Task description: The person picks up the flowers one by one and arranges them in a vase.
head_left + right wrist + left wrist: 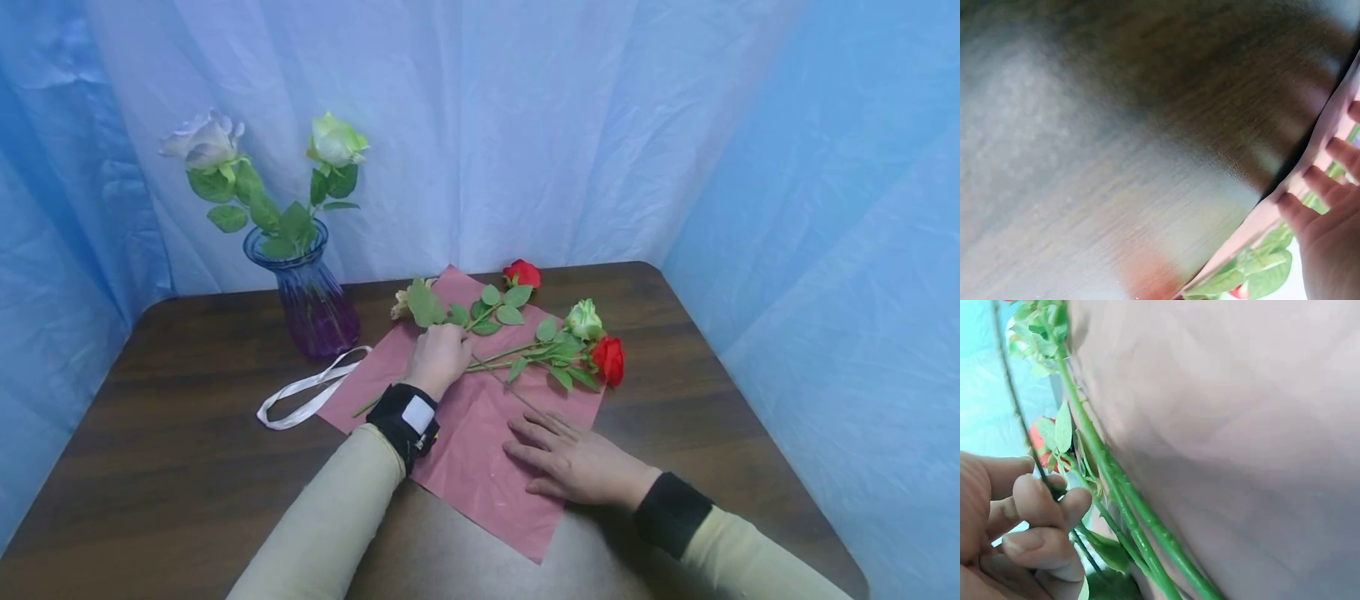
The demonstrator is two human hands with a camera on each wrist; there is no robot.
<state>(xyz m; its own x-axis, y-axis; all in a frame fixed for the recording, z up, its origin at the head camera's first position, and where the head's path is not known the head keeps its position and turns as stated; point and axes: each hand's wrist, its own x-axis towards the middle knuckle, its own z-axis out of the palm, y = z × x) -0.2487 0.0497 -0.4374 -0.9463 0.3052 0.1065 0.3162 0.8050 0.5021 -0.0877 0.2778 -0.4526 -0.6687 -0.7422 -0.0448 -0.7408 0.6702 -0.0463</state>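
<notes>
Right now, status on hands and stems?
Left fingers pinch one thin stem. Right fingers extended over pink paper. Other stems close by; might snag.

Head view: above near side of pink sheet point(487, 450), facing forward and down, farthest back. Left wrist: close over sheet, facing along stems point(1174, 544). Right wrist: close, beside sheet's edge, mostly tabletop point(1085, 156). Head and left wrist share stems; head and right wrist, sheet's edge.

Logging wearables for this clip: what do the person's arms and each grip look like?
The left sleeve and right sleeve are pale yellow-cream. The left wristband is black with a white, roughly rectangular patch; the right wristband is black, no marking visible. The left grip and right grip are ungloved.
</notes>
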